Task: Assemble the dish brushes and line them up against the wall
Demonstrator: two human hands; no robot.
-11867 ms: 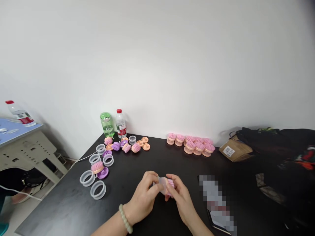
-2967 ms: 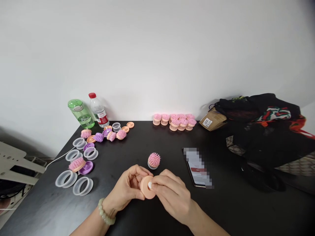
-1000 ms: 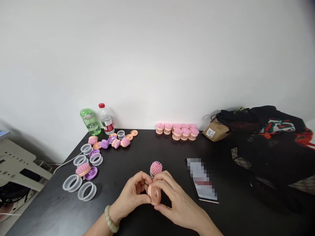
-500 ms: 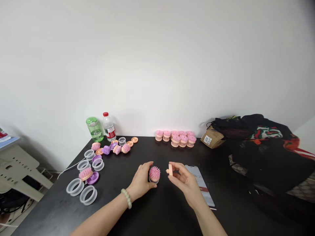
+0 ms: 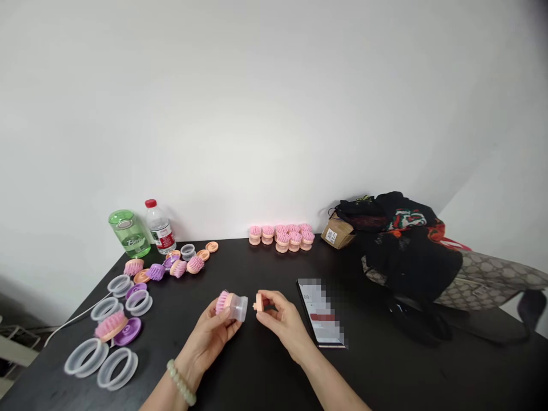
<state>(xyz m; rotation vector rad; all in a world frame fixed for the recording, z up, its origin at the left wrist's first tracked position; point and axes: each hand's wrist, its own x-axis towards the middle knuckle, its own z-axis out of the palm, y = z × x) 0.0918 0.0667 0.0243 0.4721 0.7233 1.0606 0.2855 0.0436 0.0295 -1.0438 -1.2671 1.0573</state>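
Bristles of soft pink rubber crown the brush head [image 5: 231,304], seated in a clear plastic cup and gripped sideways by the left hand [image 5: 210,331] just above the black surface [image 5: 265,382]. Just beside it, not yet joined, the right hand [image 5: 282,319] pinches a small round peach cap [image 5: 258,302]. By my judgement assembly is partway: finished brushes [image 5: 282,237] cluster at the back, while clear rings [image 5: 100,362] and loose parts wait at left.

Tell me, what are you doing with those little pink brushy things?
A person sits at a black table. Their left hand holds a pink brush head in a clear ring, tipped sideways. Their right hand pinches a small peach cap just beside its open end, not touching. Finished pink brushes stand by the wall.
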